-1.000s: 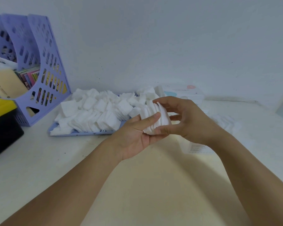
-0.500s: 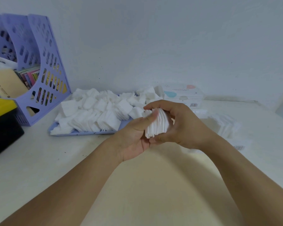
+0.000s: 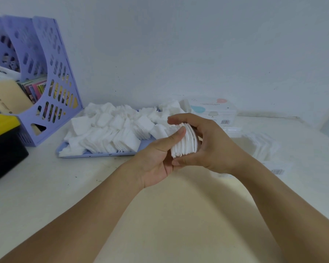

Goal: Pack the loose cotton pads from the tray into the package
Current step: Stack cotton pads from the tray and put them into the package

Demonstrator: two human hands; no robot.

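White pad stack [image 3: 184,141], both grips [image 3: 158,158] [image 3: 213,147] clamped

table [image 3: 46,186] | tray [image 3: 103,155] | file rack [image 3: 46,73] | package [image 3: 264,149] | box [image 3: 213,109]

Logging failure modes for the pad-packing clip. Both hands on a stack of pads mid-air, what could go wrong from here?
1. The stack of cotton pads is fanned and uneven between the left hand and right hand; outer pads may slip out onto the table.
2. The clear package lies flat to the right and looks limp; pads could snag at its mouth.
3. The tray is heaped past its rim, so a reaching hand could knock pads off.
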